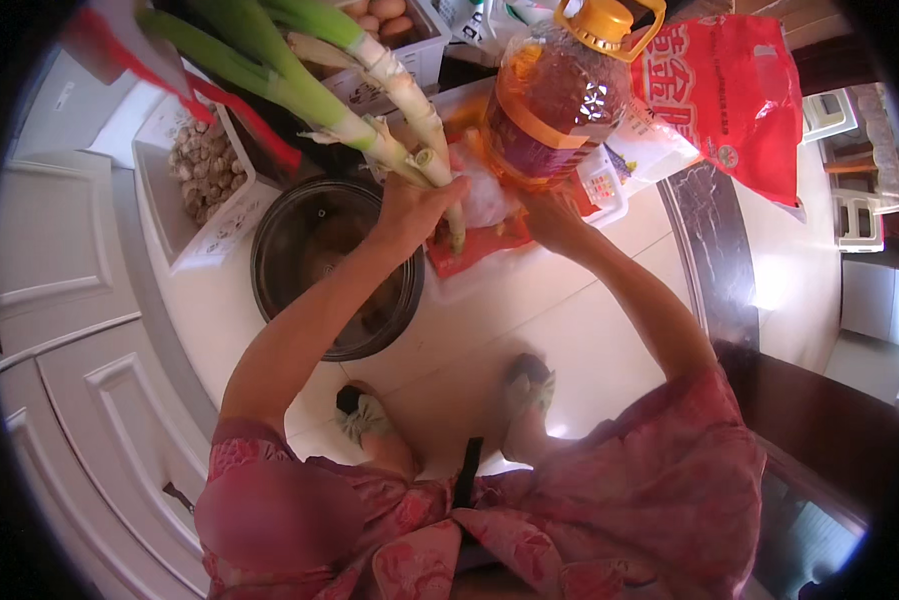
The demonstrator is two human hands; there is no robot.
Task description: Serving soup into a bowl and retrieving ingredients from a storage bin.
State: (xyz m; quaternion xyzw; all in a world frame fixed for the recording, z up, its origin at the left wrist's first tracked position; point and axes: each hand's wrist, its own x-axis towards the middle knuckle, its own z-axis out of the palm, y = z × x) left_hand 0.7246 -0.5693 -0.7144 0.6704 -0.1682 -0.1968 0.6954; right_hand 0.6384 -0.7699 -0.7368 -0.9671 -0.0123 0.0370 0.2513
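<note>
My left hand (pixel 413 211) is closed around the white lower stalks of several large green onions (pixel 329 116), whose green tops reach up to the upper left. My right hand (pixel 553 214) is at the base of a large plastic bottle of cooking oil (pixel 550 97) with a yellow cap and handle. Its fingertips are hidden, so what they grip cannot be made out. Between the hands lies a clear plastic bag (pixel 483 196) with pale contents. Under it is a red package (pixel 468 259), partly covered by the onions' root ends.
Below my left forearm stands a round dark pot (pixel 299 255) on the tiled floor (pixel 479 330). White baskets hold garlic bulbs (pixel 205 169) and eggs (pixel 389 9). A big red printed bag (pixel 727 105) leans at the right. White cabinet doors (pixel 119 420) line the left.
</note>
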